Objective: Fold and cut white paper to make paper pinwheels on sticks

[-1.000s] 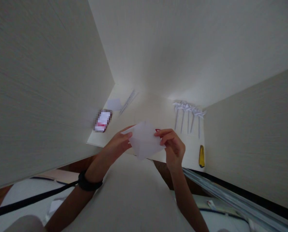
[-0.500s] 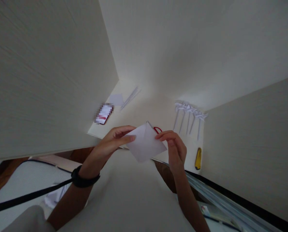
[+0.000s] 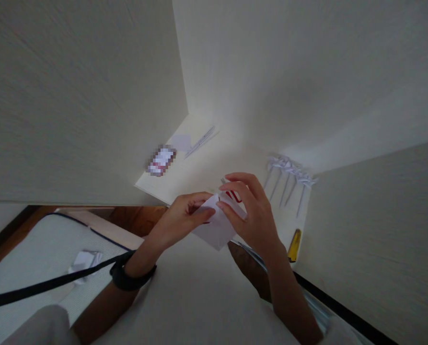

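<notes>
Both of my hands hold one folded white paper [image 3: 217, 230] in the air above the near edge of a pale desk [image 3: 214, 163]. My left hand [image 3: 179, 220] pinches the paper's left side, a black band on its wrist. My right hand [image 3: 251, 213] covers the paper's upper right part with its fingers curled over it. Red scissor handles [image 3: 233, 195] lie on the desk just behind the paper, partly hidden by my right hand.
Several white folded paper pinwheels on sticks [image 3: 289, 179] lie at the desk's right. A yellow cutter [image 3: 294, 244] lies near the right front edge. A phone [image 3: 161, 160], a white paper square [image 3: 181, 142] and thin sticks [image 3: 201, 140] sit at the far left. Pale partition walls enclose the desk.
The paper has gone from a flat sheet to a folded, smaller shape. My right hand has moved over its top. The view has tilted, so the desk sits higher and further right.
</notes>
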Tool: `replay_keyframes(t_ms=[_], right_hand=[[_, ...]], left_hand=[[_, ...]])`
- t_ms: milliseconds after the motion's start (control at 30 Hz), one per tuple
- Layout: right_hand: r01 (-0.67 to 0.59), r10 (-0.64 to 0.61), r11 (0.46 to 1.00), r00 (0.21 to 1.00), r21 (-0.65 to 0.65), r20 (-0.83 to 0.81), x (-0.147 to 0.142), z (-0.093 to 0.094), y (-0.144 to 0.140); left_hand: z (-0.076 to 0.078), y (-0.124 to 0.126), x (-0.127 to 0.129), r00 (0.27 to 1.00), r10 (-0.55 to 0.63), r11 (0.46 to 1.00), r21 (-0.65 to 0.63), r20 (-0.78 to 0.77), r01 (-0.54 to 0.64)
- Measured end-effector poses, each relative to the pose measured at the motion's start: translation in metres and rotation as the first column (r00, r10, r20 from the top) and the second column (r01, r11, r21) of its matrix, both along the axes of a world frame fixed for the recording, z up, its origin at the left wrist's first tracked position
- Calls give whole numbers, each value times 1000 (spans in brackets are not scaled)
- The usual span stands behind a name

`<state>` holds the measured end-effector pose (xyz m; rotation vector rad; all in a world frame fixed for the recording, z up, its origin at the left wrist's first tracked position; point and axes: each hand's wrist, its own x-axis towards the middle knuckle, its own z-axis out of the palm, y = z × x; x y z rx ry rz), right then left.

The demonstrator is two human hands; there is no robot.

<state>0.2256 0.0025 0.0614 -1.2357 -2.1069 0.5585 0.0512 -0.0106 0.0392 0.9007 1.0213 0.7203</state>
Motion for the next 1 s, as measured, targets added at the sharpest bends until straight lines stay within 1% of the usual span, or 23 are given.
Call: replay_keyframes(t_ms=[67,133,233,333,500,667,833,1000], right_hand=[[2,-5,999,997,47,74,-6,0,5],[27,-36,996,994,82,106,-11,-2,10],[61,-72,992,993,107,97,-17,-2,20],[63,-75,991,993,119,95,-25,1,31],[80,-93,990,989,112,113,-38,9,43],[137,-145,988,982,75,117,-40,12,49],[160,-163,987,981,36,104,-39,8,58],[178,-179,984,981,20,81,-42,1,66]], left_hand=[[-2,6,-2,999,-36,998,46,-12,36],[-2,14,-5,998,-53,995,80,-33,56],[3,27,-12,996,-63,992,109,-63,70],[8,41,-22,995,-67,988,134,-69,76],[10,61,-33,996,-79,988,131,-29,82],[10,72,-31,995,-90,988,126,-29,93],[7,83,-29,993,-114,984,133,-11,115],[2,94,-33,987,-129,970,196,-92,145]])
